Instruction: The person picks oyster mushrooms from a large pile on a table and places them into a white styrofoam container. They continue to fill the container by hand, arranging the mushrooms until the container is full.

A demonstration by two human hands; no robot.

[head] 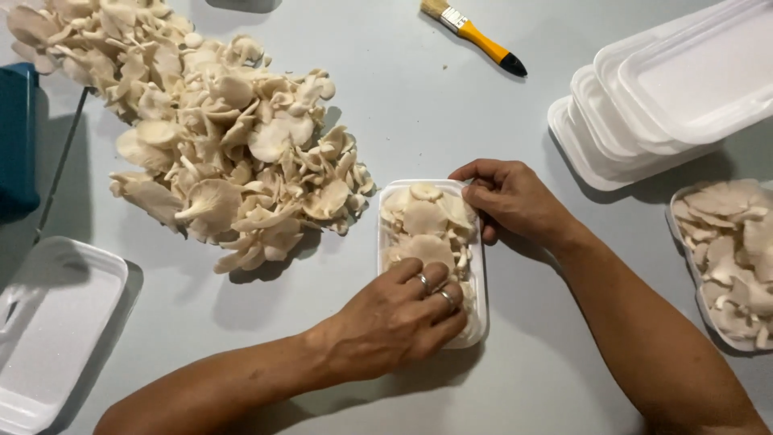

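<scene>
A small white foam tray (477, 266) sits in the middle of the grey table, filled with pale oyster mushrooms (425, 221). My left hand (394, 322), with two rings on its fingers, lies flat on the mushrooms at the tray's near end. My right hand (507, 197) rests on the tray's far right corner, fingers curled over the rim and touching the mushrooms there. A big loose heap of oyster mushrooms (209, 129) lies to the left of the tray.
A stack of empty white foam trays (660, 97) stands at the back right. Another mushroom-filled tray (729, 258) is at the right edge. An empty foam tray (48, 330) lies front left. A yellow-handled brush (475, 36) lies at the back, a dark blue container (16, 137) far left.
</scene>
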